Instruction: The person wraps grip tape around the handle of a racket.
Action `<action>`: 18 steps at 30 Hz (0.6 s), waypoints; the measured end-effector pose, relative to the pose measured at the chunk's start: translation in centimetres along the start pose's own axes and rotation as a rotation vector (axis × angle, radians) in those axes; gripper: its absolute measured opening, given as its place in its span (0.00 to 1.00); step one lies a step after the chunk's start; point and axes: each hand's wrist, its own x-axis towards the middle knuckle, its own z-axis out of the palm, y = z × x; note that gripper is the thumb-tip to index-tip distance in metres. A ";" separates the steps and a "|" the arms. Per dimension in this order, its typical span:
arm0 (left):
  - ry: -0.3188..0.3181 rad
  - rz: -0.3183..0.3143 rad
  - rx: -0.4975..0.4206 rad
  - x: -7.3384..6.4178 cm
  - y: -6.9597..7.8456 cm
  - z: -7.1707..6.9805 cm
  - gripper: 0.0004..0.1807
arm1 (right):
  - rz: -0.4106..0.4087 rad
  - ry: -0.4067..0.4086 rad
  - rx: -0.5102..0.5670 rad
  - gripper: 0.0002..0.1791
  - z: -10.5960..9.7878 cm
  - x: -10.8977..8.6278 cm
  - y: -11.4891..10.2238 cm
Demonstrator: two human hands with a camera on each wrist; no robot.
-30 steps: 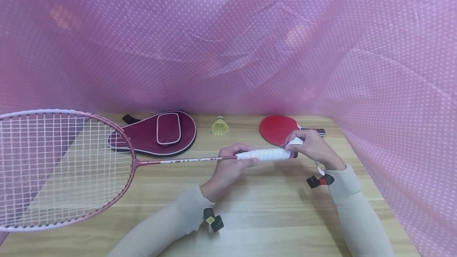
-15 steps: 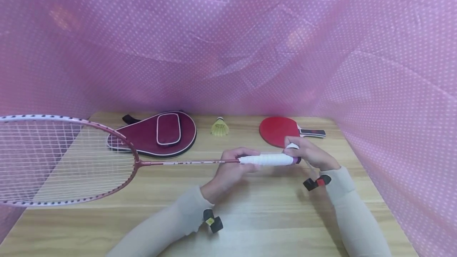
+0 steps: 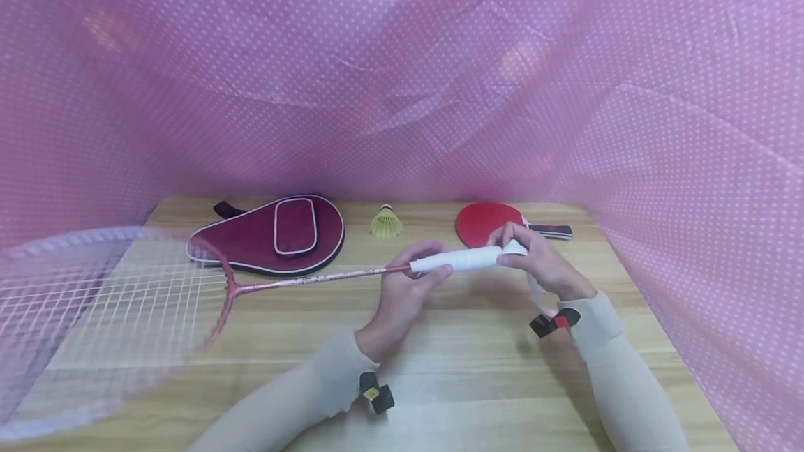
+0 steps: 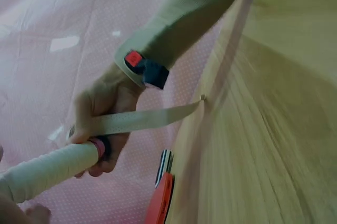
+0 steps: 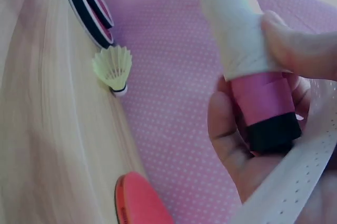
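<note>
A badminton racket (image 3: pixel 326 277) is held above the table, its strung head to the left and blurred in the head view. My left hand (image 3: pixel 402 291) grips it where the shaft meets the handle, thumb and fingers on either side. White perforated grip tape (image 3: pixel 465 259) covers most of the handle. My right hand (image 3: pixel 543 264) pinches the tape near the butt end, and a loose tape strip (image 4: pixel 142 121) trails down from it. In the right wrist view, a bare pink section (image 5: pixel 263 95) and the black butt cap (image 5: pixel 274 132) show below the wrapped part.
Along the back of the wooden table (image 3: pixel 477 368) lie a maroon paddle case (image 3: pixel 251 239), a yellow shuttlecock (image 3: pixel 386 222) and a red table tennis paddle (image 3: pixel 486 222). A pink dotted cloth (image 3: pixel 402 89) hangs behind and at the sides.
The racket has turned and tilted: its handle rises while its head swings lower in the head view. Both hands keep hold, the right staying with the tape near the butt end.
</note>
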 end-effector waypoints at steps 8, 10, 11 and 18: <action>0.051 -0.101 0.086 0.8 0.1 -0.8 0.18 | 0.021 0.031 -0.122 0.16 0.1 0.3 -0.9; 0.056 -0.126 0.090 1.1 0.2 -1.1 0.18 | 0.022 0.035 -0.154 0.15 -0.1 0.4 -1.0; 0.054 -0.130 0.098 1.3 0.3 -1.2 0.18 | 0.019 0.039 -0.172 0.15 -0.2 0.4 -1.1; 0.050 -0.112 0.126 1.4 0.4 -1.5 0.16 | -0.006 0.076 -0.258 0.12 -1.0 -0.1 -1.9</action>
